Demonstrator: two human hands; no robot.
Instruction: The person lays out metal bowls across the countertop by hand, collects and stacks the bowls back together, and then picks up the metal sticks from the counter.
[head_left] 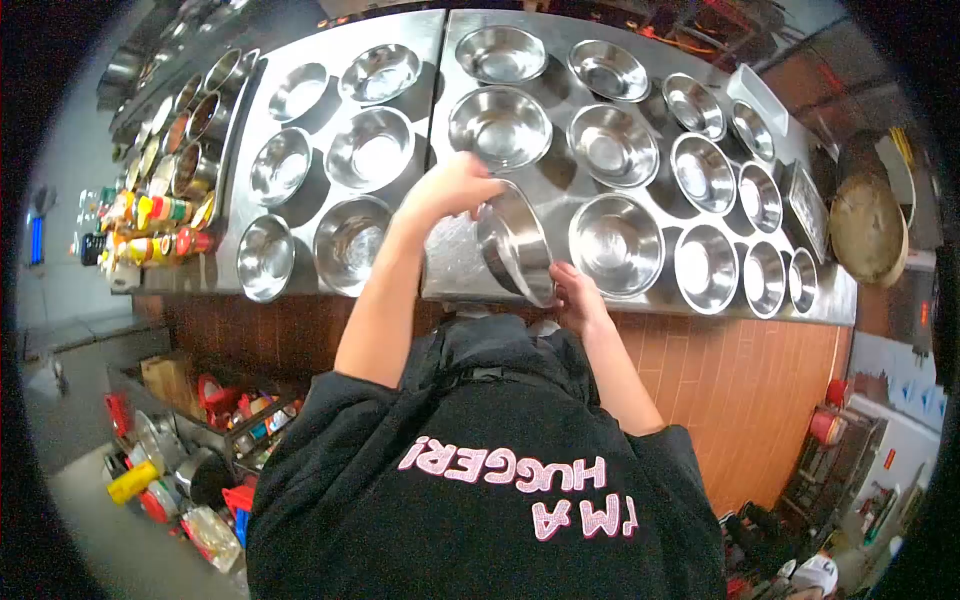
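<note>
A stainless steel bowl (518, 232) is tipped on its side above the near edge of the steel table. My left hand (462, 186) grips its upper rim, the fingertips partly hidden. At the bowl's lower right rim, my right hand (577, 294) is closed on the metal with the thumb showing. Just beyond the tipped bowl sits another steel bowl (499, 128), upright. To the right of my right hand stands a wide bowl (617, 246), and left of my left forearm is a further bowl (356, 245).
Several more steel bowls stand in rows across the steel table (560, 180). Sauce bottles (160, 212) and a rack of containers (190, 150) line the left side. A round wooden board (868, 228) is at the right. Brown tiled floor (720, 400) lies below the table edge.
</note>
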